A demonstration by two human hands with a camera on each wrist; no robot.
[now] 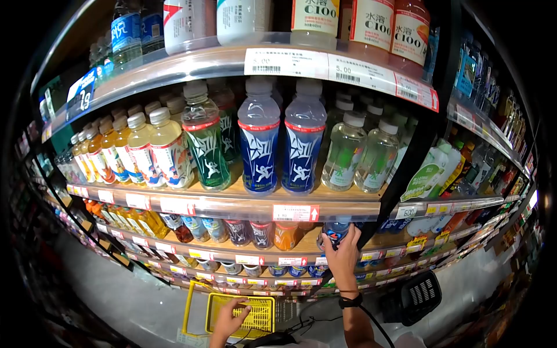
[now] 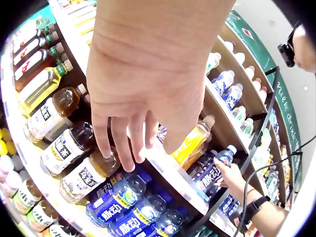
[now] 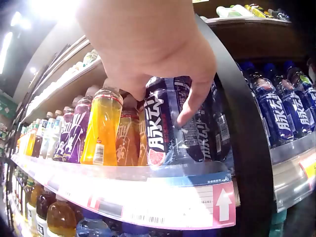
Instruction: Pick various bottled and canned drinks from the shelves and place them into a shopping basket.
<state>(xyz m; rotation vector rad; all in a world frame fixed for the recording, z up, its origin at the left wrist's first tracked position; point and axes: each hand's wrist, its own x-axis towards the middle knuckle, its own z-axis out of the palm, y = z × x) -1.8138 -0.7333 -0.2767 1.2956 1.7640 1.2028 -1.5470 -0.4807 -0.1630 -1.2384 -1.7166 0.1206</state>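
Observation:
My right hand [image 1: 342,255] reaches to a lower shelf and grips a dark blue drink bottle [image 3: 159,136] with white lettering and a grapefruit picture. In the right wrist view the thumb and fingers come down around its upper part, and its base is at the shelf's front lip. The left wrist view shows the same bottle [image 2: 210,177] from the side, held by the right hand [image 2: 232,180]. My left hand [image 1: 229,319] holds nothing, its fingers loosely extended above a yellow shopping basket [image 1: 255,295].
An orange drink bottle [image 3: 102,128] stands left of the gripped one. A black upright post [image 3: 244,123] lies close on the right. Above, a shelf edge [image 1: 232,204] overhangs the right hand. A black basket [image 1: 420,293] is on the floor at right, and a cable [image 1: 380,325] runs from the right wrist.

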